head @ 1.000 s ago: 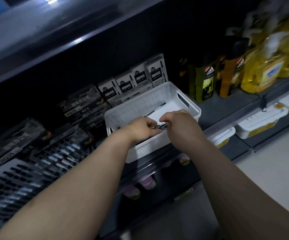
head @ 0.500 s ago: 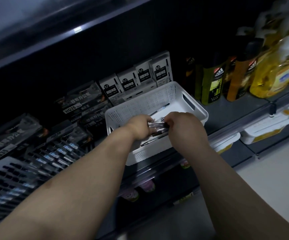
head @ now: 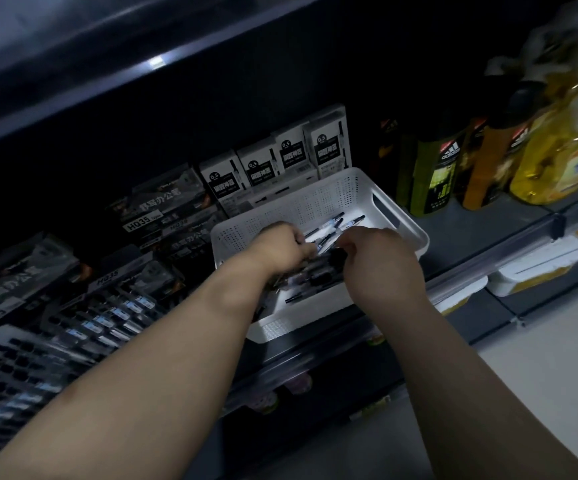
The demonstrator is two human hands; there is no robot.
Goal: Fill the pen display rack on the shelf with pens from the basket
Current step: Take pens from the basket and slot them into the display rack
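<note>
The dark metal shelf (head: 471,233) runs across in front of me, dimly lit, with another board overhanging it above. On its left part lies the pen display rack (head: 38,358), a slanted white tray with rows of black-capped pens lying side by side; its far rows are filled, and its near left edge runs out of view.

To the right of the rack, at the front edge of the shelf, sits the white perforated plastic basket (head: 415,233), rectangular, with a handle slot in its right end wall. Both my forearms reach into it from below.

Behind the rack and the basket's left side are dark cardboard pen boxes (head: 163,202) marked HQ35, stacked at a slant. Right behind the basket stand four white pen boxes (head: 280,157) marked 0.5. Further right on the shelf stand a green bottle (head: 436,168), an orange bottle (head: 488,168) and blurred bottles of yellow liquid (head: 557,150).

My left hand (head: 280,247) is inside the basket near its left end, fingers curled into a fist round one end of a bundle of dark pens (head: 322,268). My right hand (head: 381,268) is just beside it, knuckles up, fingers bent down and closed over the other end of the same bundle, so the bundle spans the small gap between my hands, over the basket floor.

A few loose pens with clear barrels and black caps (head: 336,223) lie on the basket floor beyond my hands, and one more near the front wall.
</note>
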